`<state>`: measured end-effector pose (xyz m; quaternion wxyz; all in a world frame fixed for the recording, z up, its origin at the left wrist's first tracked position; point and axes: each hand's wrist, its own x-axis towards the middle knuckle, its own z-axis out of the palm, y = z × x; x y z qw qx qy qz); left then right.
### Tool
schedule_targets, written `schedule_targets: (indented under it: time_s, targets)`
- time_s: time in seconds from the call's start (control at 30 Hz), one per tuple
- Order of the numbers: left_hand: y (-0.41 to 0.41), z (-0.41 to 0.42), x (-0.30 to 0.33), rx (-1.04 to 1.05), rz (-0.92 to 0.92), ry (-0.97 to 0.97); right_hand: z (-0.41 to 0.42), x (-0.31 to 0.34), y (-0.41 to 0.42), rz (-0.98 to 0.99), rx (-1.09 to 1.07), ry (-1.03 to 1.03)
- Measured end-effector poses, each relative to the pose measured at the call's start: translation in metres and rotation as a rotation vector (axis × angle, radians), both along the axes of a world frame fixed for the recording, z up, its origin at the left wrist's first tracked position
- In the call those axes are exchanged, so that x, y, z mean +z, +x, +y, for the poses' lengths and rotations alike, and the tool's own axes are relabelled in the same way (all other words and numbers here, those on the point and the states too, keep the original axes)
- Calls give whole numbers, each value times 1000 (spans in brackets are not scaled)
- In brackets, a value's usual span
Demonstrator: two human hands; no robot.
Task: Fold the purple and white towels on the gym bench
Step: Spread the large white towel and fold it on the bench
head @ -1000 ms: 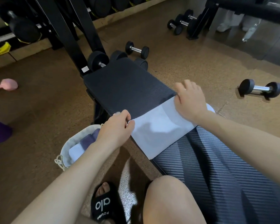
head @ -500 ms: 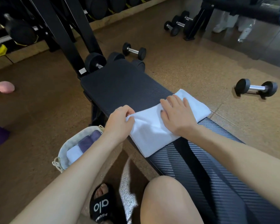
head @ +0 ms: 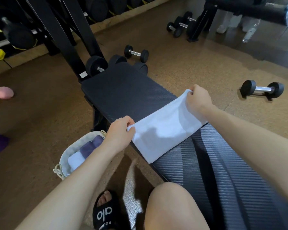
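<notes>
White soft cloth towel lies flat across the black ridged padded gym bench tabletop. At 9 o'clock of the towel, the left hand pinches its near corner with curled fingers. At 1 o'clock of the towel, the right hand pinches the far corner and lifts it a little. A round cream cloth basket sits on the brown floor at 8 o'clock of the towel, holding a folded purple towel and a folded white one
</notes>
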<state>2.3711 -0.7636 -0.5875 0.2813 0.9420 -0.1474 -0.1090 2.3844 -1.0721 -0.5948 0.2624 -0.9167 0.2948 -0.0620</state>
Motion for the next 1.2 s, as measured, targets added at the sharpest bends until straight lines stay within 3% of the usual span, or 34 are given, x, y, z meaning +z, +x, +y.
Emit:
schedule_targets:
  time_s: [0.4, 0.43, 0.5, 0.57, 0.63, 0.7, 0.73, 0.87, 0.97, 1.03, 1.1, 1.2]
  targets:
    - [-5, -2, 3, -20, -48, 126, 9, -13, 1, 42, 48, -251]
    - [-7, -4, 4, -45, -87, 187, 14, -9, -2, 14, 63, -353]
    - [-13, -9, 4, -137, -337, 297, 35, 1, -14, -136, 199, -540]
    - [-22, -20, 6, -273, -520, 298, 65, 7, -32, -250, 476, -529]
    - [-34, -31, 0, -385, -489, 330, 91, 4, -51, -97, 691, -461]
    - [-41, -32, -12, -398, -359, 351, 97, -6, -60, 174, 723, -433]
    - [-41, -29, -18, -397, -292, 360, 92, -9, -60, 221, 710, -419]
    - [-34, -18, -29, -423, -215, 380, 43, -13, -38, 225, 596, -393]
    - [-36, -21, -29, -404, -220, 374, 1, -10, -24, 330, 379, -314]
    - [-37, -21, -30, -396, -220, 373, -2, -3, -21, 314, 275, -372]
    - [-36, -20, -31, -391, -213, 372, 21, 3, -28, 158, 387, -461]
    - [-37, -21, -31, -386, -225, 338, 57, -3, -62, 86, 735, -339]
